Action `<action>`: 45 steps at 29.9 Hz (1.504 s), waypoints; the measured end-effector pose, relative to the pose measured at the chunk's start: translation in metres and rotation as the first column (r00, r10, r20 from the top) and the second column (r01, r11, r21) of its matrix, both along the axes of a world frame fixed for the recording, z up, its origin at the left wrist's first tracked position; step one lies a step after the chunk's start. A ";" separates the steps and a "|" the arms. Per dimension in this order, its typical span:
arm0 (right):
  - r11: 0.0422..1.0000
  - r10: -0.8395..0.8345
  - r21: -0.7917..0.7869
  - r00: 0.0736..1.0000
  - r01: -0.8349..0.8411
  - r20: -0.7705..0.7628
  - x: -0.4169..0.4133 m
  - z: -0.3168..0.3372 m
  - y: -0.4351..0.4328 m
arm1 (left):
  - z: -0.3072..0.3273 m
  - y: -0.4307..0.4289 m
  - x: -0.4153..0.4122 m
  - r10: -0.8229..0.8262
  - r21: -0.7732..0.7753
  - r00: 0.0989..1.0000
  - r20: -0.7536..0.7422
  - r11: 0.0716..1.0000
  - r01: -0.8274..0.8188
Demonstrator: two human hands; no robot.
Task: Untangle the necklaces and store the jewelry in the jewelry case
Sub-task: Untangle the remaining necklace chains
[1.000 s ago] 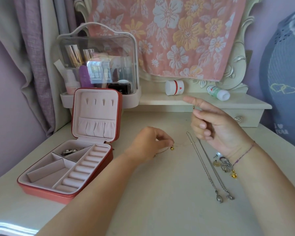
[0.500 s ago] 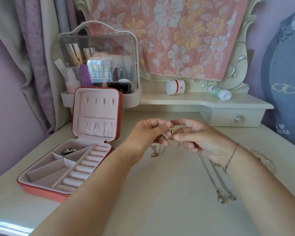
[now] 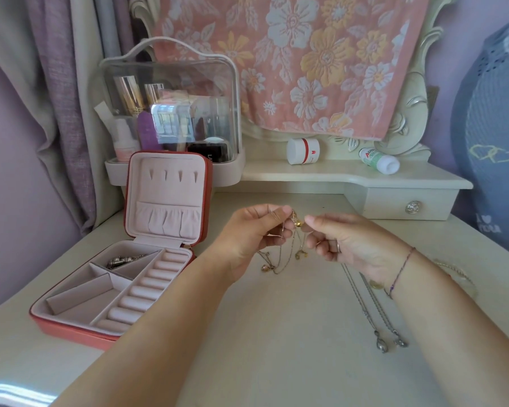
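Cream dressing table (image 3: 276, 362) under you, lilac curtain off to the far left. First up on that side is the jewelry case (image 3: 80, 301), lid propped open, one silvery piece (image 3: 121, 261) sitting in its rear compartment and the ring rolls bare. Moving in, your left hand (image 3: 247, 236) is raised off the table, thumb and forefinger pinched on the tangle of gold necklaces (image 3: 296, 224). The loose ends and a small pendant (image 3: 264, 267) dangle below, near the tabletop. Your right hand (image 3: 353, 245) meets it from the other side, fingertips pinching the same knot, the other fingers curled in. Further right, two silver necklaces (image 3: 364, 308) lie straight on the table, partly under your forearm. Careful now: I'd say pulling the hands apart hard could cinch that knot or snap a fine link. Your right wrist could also drag the silver pair back into a snarl.
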State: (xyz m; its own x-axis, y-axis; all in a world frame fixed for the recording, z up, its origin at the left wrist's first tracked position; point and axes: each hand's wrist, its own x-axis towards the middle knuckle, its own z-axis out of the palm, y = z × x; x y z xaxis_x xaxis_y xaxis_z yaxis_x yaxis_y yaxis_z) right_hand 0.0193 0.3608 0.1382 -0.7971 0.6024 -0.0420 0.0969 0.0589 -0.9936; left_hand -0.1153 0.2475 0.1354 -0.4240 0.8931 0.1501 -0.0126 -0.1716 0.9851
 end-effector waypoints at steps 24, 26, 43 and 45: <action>0.981 -0.093 0.154 0.981 0.120 -0.170 0.001 0.005 -0.003 | 0.001 -0.002 0.000 -0.054 0.011 0.996 0.074 0.999 0.053; 0.994 -0.052 0.089 0.984 0.068 -0.171 0.001 0.006 -0.005 | 0.001 -0.002 0.000 -0.069 0.012 0.996 0.055 0.998 0.069; 0.996 -0.090 0.003 0.957 0.094 -0.276 0.001 0.010 -0.005 | -0.001 0.000 0.001 0.013 -0.034 1.000 -0.023 0.999 -0.014; 0.994 -0.094 0.023 0.957 0.105 -0.274 0.001 0.009 -0.006 | -0.002 0.001 0.001 0.013 -0.009 1.000 -0.016 1.000 -0.014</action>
State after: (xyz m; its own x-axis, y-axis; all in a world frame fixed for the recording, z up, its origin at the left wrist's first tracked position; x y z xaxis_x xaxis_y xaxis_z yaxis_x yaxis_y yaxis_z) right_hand 0.0199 0.3547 0.1477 -0.7111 0.6764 0.1921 -0.1700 0.0997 -0.9804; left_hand -0.1145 0.2489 0.1332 -0.4336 0.8887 0.1489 0.0058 -0.1625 0.9867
